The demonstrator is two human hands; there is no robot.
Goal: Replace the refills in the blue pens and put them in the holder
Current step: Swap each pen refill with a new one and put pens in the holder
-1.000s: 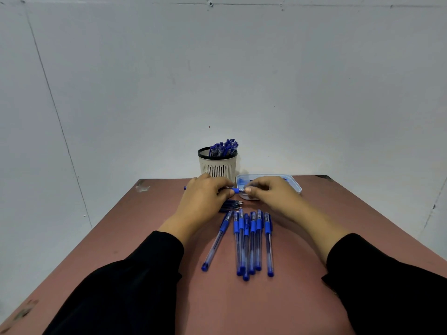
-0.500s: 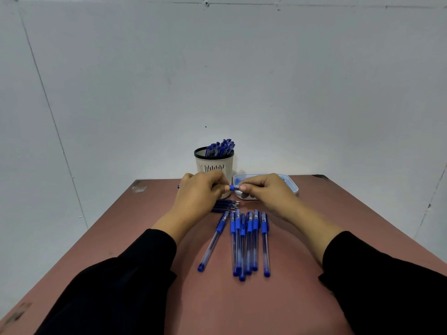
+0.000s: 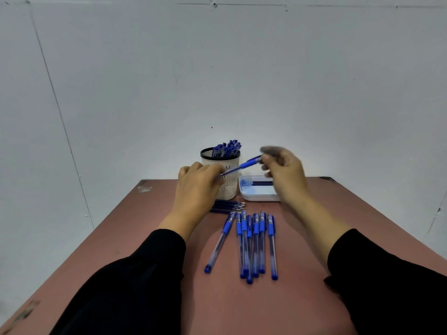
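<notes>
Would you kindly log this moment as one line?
left hand: holds pen | right hand: grips pen | holder: behind | seven pens on table

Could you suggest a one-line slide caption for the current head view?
Both hands, left hand and right hand, hold a blue pen before the pen holder; more pens lie on the table.

Black long sleeves, bare hands

Both forearms wear loose black sleeves (image 3: pixel 135 281) ending above the wrists; no rings, watch or gloves show.

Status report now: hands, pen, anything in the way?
Both hands hold one pen, raised before the holder. Seven pens on the table. Nothing in the way.
</notes>
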